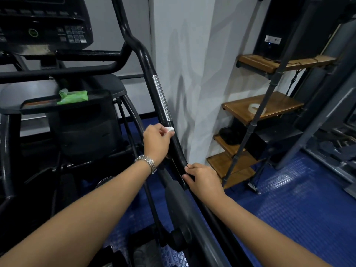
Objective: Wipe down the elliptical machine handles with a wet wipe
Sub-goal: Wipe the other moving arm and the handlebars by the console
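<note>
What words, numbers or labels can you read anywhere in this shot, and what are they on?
Nothing here is legible.
Console keypad: button markings too blurred to read.
Green wipe pack: no print can be made out.
White label on the black box on the top shelf: too small and blurred to read.

Glossy black handle (154, 78), wooden shelves (256, 107)

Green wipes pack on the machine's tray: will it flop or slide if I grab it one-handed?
Probably floppy: the green wipes pack looks like soft crinkled film. Likely light, sliding easily on the smooth tray.
</note>
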The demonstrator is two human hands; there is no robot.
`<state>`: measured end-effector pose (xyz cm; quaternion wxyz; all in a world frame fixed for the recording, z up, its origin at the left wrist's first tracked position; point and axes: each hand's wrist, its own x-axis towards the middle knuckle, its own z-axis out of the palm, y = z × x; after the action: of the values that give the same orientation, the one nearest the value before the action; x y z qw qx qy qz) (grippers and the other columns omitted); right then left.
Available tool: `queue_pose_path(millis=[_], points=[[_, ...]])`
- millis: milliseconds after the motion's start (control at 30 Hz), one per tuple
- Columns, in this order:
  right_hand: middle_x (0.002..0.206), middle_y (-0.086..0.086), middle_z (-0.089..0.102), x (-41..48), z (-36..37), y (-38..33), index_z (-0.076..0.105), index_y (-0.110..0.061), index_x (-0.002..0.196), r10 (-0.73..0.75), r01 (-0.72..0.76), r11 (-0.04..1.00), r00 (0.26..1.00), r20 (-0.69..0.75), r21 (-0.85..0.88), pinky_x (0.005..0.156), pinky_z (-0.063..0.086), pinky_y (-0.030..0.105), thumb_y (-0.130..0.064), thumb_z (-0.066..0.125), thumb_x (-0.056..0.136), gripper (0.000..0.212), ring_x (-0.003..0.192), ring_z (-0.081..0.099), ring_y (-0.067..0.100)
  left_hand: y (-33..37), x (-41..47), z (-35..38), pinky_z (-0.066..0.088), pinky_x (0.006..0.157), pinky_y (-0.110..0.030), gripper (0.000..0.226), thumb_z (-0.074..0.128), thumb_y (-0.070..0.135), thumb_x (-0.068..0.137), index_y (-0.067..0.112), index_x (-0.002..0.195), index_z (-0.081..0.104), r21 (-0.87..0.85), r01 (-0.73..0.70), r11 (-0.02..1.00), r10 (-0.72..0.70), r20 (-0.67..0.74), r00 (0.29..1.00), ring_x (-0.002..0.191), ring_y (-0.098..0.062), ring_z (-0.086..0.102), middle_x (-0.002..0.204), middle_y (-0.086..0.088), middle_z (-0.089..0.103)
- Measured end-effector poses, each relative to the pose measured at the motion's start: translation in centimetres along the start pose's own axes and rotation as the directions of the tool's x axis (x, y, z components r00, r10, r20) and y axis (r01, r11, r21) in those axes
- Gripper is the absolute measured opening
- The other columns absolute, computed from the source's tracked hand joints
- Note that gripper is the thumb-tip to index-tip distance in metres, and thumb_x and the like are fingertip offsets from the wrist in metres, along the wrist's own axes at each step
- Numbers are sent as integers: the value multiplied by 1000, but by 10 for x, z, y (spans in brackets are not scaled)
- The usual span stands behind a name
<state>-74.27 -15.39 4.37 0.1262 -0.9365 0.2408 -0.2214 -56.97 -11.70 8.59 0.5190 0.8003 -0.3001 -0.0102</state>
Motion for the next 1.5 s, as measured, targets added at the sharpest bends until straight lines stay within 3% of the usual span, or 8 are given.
queue_pose_path(millis=[200, 433, 600, 867, 1000, 1167, 1333, 1500], points=[[97, 2, 68, 0, -2, -1, 71, -10, 103, -3, 2, 1000, 1000, 27, 5, 74, 54, 35, -23, 63, 88, 22, 87, 65, 20, -11, -40, 4, 51, 72, -30, 17, 75, 31, 77, 16, 73, 67, 120, -126, 985, 106, 159, 982, 74, -12, 58, 81, 0, 60], [103, 4, 68, 0, 0, 1, 70, -10, 109, 22, -23, 999, 999, 33, 32, 81, 53, 35, -24, 63, 88, 26, 94, 65, 21, 3, -5, -2, 55, 75, -34, 12, 70, 28, 83, 17, 79, 71, 92, -177, 980, 174, 44, 984, 77, -12, 63, 82, 1, 64], [99, 1, 68, -1, 1, 3, 70, -14, 108, 15, -16, 1000, 999, 45, 17, 76, 52, 32, -27, 62, 88, 25, 90, 64, 19, -21, -46, -2, 54, 74, -32, 15, 62, 14, 90, 13, 100, 72, 195, -502, 843, 435, 302, 848, 84, -15, 58, 91, -1, 57], [116, 2, 66, 2, 2, 5, 67, -13, 116, 40, -43, 998, 997, 67, 51, 88, 51, 34, -29, 60, 90, 30, 107, 61, 17, -13, -10, -9, 53, 54, -31, 20, 66, 2, 82, 9, 100, 68, 378, -708, 597, 585, 398, 706, 77, -20, 49, 95, -6, 55], [119, -3, 63, 1, 2, 6, 64, -17, 121, 46, -49, 998, 994, 101, 30, 91, 49, 30, -32, 57, 92, 33, 110, 59, 13, -18, -25, -6, 44, 44, -19, 21, 69, 5, 76, 10, 96, 68, 412, -799, 438, 540, 590, 600, 80, -17, 49, 96, -3, 53], [123, -1, 61, 2, 2, 7, 62, -17, 124, 49, -53, 998, 990, 134, 31, 93, 46, 30, -32, 54, 94, 34, 115, 56, 14, 14, 3, -9, 46, 53, -25, 10, 56, 2, 88, 3, 96, 62, 563, -671, 482, 461, 488, 741, 85, -17, 39, 107, -5, 46], [112, 1, 64, 3, 3, 7, 66, -15, 117, 57, -60, 998, 990, 126, 17, 85, 49, 32, -33, 54, 93, 32, 105, 60, 18, 24, -28, -2, 47, 69, -27, 27, 51, -5, 87, 2, 113, 58, 520, -823, 230, 358, 741, 569, 108, -26, 45, 124, -11, 44], [109, 1, 65, 2, 4, 8, 68, -14, 114, 27, -29, 999, 994, 102, 18, 83, 51, 35, -32, 55, 93, 30, 102, 61, 19, 41, -3, -2, 51, 71, -29, 27, 51, -6, 88, 2, 113, 59, 631, -742, 225, 347, 660, 666, 107, -29, 44, 122, -13, 43]])
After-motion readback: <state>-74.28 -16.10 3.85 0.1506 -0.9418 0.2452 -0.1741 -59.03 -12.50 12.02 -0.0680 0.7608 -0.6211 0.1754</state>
